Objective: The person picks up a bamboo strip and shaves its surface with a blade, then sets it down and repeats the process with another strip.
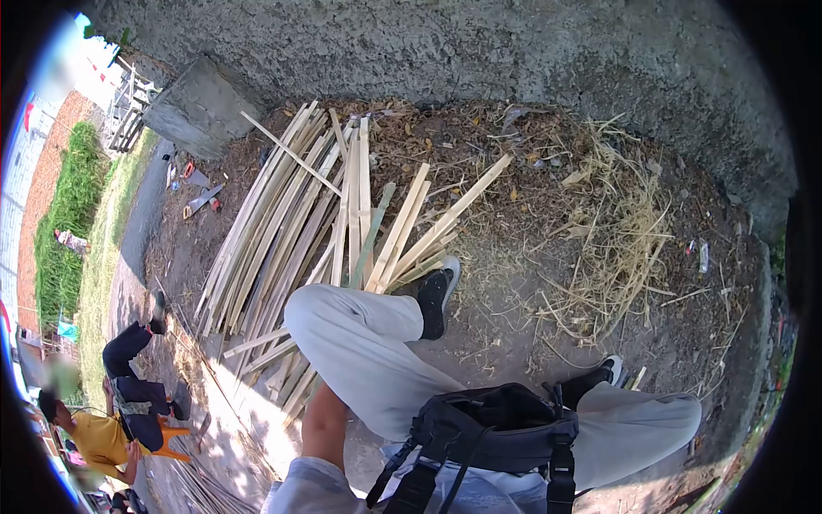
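My left forearm (325,426) reaches down beside my bent left leg (360,330), and the leg hides the hand. Nearest to it lie the lower ends of a spread of pale split strips (291,377), which look like bamboo. More of these strips (274,231) form a long heap to the left, and one greenish strip (374,231) lies among the ones by my left shoe (435,300). My right hand is out of view. At my waist sits a black bag (505,433) with its top gaping.
Curly shavings (612,240) cover the ground to the right. A rough concrete wall (479,51) runs along the far side, beside a concrete block (197,107). Saws (203,201) lie on the ground. A person in a yellow shirt (98,437) sits on an orange stool (175,441).
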Demonstrator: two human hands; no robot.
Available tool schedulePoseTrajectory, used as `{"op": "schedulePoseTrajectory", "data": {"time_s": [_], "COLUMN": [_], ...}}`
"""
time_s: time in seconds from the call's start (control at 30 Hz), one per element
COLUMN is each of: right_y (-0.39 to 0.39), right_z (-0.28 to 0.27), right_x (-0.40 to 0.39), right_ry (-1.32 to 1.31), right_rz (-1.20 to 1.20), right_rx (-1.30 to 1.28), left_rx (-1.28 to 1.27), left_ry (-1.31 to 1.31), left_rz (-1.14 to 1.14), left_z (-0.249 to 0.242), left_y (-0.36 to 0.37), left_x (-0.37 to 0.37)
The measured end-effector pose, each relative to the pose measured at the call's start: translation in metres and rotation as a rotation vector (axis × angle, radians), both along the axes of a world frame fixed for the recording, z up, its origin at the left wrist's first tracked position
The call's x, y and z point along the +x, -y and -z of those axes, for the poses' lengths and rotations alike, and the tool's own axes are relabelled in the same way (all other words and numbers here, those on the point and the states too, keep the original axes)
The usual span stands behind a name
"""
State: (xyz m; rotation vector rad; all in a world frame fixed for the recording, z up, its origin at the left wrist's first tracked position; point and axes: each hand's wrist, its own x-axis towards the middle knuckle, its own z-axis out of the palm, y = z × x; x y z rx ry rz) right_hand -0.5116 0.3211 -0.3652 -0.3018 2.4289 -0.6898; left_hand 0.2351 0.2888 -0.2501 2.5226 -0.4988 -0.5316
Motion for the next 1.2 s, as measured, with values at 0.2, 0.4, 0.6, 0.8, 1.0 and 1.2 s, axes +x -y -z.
{"op": "schedulePoseTrajectory", "data": {"time_s": [0.2,0.4,0.6,0.8,1.0,1.2], "right_y": [0.020,0.018,0.017,0.032,0.032,0.028], "right_z": [-0.004,-0.004,0.002,-0.004,-0.004,-0.007], "right_x": [-0.002,-0.002,0.002,0.005,-0.003,-0.004], "right_ry": [0.011,-0.002,-0.009,-0.031,-0.043,-0.040], "right_rz": [-0.085,-0.096,-0.116,-0.147,-0.157,-0.149], "right_rx": [0.003,0.010,0.054,0.084,0.084,0.069], "left_rx": [0.072,0.139,0.205,0.249,0.280,0.293], "left_ry": [0.060,0.087,0.100,0.094,0.099,0.111], "left_rz": [0.049,0.109,0.168,0.194,0.211,0.227], "left_z": [0.001,0.006,0.015,0.028,0.039,0.042], "left_y": [0.001,0.008,0.009,0.013,0.017,0.020], "left_x": [0.011,0.019,0.023,0.030,0.040,0.048]}}
